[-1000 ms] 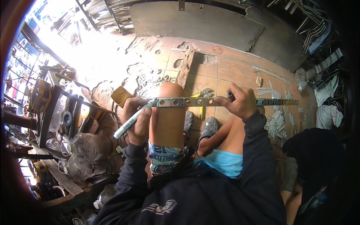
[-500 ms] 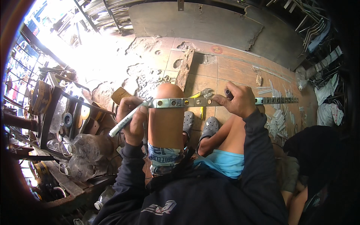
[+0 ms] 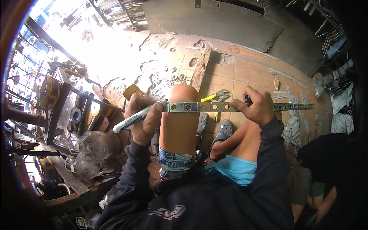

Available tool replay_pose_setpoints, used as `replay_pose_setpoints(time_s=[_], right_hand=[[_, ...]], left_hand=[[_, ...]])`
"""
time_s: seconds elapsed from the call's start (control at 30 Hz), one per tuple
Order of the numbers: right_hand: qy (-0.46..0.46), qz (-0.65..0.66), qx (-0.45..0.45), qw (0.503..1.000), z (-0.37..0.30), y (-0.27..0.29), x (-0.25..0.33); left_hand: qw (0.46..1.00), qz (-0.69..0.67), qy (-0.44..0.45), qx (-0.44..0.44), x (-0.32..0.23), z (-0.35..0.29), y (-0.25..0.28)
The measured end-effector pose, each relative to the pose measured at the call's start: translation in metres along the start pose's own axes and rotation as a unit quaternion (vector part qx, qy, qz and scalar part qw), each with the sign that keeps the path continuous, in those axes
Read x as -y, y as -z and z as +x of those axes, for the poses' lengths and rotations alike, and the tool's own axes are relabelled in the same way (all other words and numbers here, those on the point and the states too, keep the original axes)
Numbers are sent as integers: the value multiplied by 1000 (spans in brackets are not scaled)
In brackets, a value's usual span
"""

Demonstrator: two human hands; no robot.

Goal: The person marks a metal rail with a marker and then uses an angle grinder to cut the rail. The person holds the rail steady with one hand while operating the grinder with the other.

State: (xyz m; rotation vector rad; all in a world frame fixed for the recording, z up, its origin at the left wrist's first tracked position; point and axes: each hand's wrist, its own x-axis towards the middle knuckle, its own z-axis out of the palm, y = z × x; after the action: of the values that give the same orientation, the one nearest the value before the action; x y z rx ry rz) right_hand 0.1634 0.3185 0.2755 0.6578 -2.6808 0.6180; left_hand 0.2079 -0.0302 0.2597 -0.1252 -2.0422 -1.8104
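A long flat metal strip [image 3: 194, 107] with a row of round holes lies level across my bare knee [image 3: 182, 132] and runs on past my right hand. My left hand [image 3: 145, 119] closes around a white marker [image 3: 132, 119], which slants across the fingers with its upper tip by the strip's left end. Whether those fingers also grip the strip cannot be made out. My right hand [image 3: 258, 105] pinches the strip between thumb and fingers. A short dark cylinder [image 3: 247, 99] also shows in its curled fingers.
Beyond the strip, an adjustable wrench [image 3: 216, 95] with a yellow handle lies on the tiled floor near a wooden plank [image 3: 201, 69]. Metal offcuts [image 3: 293, 128] are scattered at right. Plastic bottles [image 3: 94, 147] and a metal rack crowd the left. Another person [image 3: 324, 163] sits at lower right.
The whole view has shifted, so the scene sits farther right. More of the wrench's yellow handle shows above the strip. Both hands keep their holds at about the same places.
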Motion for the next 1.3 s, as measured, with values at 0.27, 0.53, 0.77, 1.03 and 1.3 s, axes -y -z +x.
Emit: replay_pose_setpoints(time_s=[0.27, 0.53, 0.77, 1.03, 1.3], right_hand=[[7, 7, -4, 1000, 0, 0, 0], [9, 13, -4, 1000, -1, 0, 0], [16, 10, -11, 1000, 0, -2, 0], [15, 6, -11, 1000, -2, -2, 0], [20, 12, -16, 1000, -1, -3, -1]], left_hand=[[999, -14, -38, -28, 13, -5, -6], [999, -11, -23, -25, 10, -9, -10], [1000, 20, -9, -4, 5, -7, -7], [999, 32, -2, 3, 3, -6, -6], [1000, 25, -14, -6, 5, -2, -5]])
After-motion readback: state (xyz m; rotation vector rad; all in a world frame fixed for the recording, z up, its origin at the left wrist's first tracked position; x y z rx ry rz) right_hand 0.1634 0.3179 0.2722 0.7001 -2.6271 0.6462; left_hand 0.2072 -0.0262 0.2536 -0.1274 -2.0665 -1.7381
